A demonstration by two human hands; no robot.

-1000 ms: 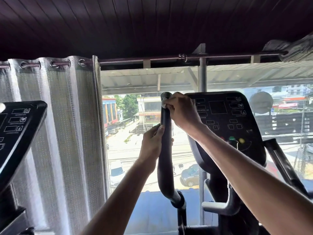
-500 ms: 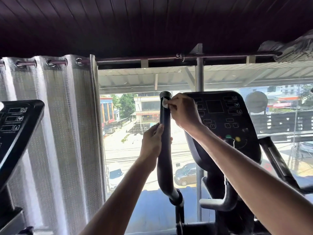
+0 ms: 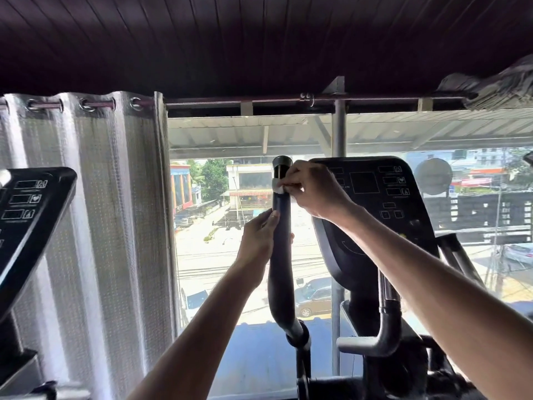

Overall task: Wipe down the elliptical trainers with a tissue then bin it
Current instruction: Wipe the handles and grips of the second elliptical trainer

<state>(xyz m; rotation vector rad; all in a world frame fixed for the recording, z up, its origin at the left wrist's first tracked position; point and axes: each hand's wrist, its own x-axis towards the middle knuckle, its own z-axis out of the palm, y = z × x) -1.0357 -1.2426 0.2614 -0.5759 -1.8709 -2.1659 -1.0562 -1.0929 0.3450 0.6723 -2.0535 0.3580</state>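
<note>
Tissue (image 3: 279, 188) under right fingers (image 3: 291, 184), on handlebar (image 3: 281, 255)

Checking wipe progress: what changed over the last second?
Right hand slid the tissue slightly down the handle, away from its top cap. Left hand grips the handle lower down, as before.

Grey eyelet curtain (image 3: 95, 226) on a rod (image 3: 259, 100), dark slatted ceiling (image 3: 259, 39), cars (image 3: 314, 297) on street outside
</note>
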